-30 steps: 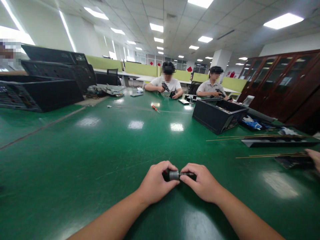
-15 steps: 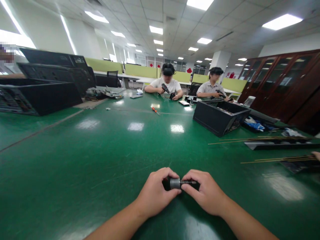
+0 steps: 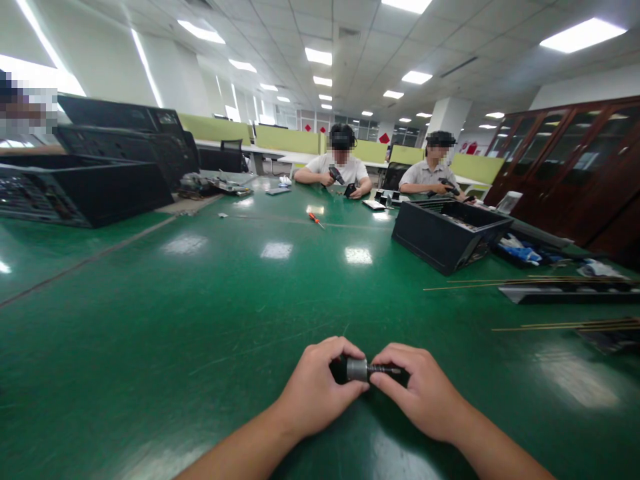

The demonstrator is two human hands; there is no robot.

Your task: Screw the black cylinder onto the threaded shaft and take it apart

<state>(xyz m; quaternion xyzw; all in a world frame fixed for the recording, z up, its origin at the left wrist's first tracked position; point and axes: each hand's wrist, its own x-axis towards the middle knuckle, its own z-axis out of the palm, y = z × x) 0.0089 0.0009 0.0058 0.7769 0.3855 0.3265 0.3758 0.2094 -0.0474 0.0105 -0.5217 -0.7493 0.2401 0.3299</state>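
Near the front of the green table, my left hand grips what looks like a small motor, a grey metal cylinder with a black rear end. From its right side comes a dark shaft with spiral ridges, a worm or a coil; I cannot tell which. My right hand pinches this shaft close to the cylinder between thumb and fingers. The part lies level, pointing right, and fingers of both hands hide some of it.
An orange screwdriver lies farther off. Black computer cases stand at right and left. Thin brass rods lie by a dark metal channel. Across the table, two people hold power drills.
The whole view has shifted slightly, so things appear farther right. Both hands keep nearly the same grip on the motor. A hand at the far right edge has left the view.
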